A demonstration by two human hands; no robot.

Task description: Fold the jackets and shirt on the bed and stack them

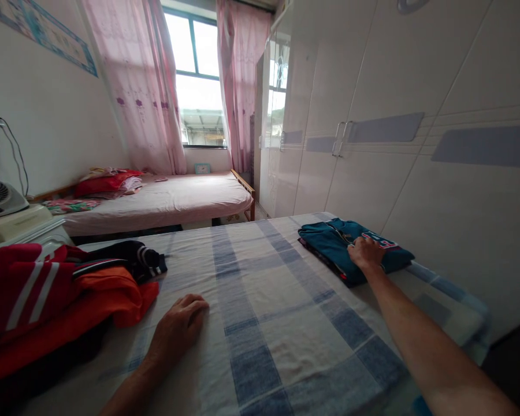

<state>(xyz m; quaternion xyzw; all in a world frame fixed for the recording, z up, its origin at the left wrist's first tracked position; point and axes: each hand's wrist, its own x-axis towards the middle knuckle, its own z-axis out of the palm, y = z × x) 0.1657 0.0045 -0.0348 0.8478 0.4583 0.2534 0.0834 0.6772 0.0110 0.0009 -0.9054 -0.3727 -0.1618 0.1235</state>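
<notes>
On the right side of the checked bed sheet (242,271) lies a folded teal zip-up jacket (325,236) with white and pink lettering, on top of darker folded cloth. My right hand (367,252) is on the jacket by its zipper, fingers bent and closed on the fabric. My left hand (179,320) rests on the sheet with loosely bent fingers and holds nothing. Just left of it is a heap of clothes: an orange garment (112,289), a red one with white stripes (21,283), and a dark sleeve (134,254) with striped cuff.
A tall white wardrobe (385,75) runs along the right side. Beyond the near bed stands another bed (182,199) with a pink sheet, bedding and a small clock (202,168). A fan (0,193) sits at the left. Pink curtains (134,69) frame the window.
</notes>
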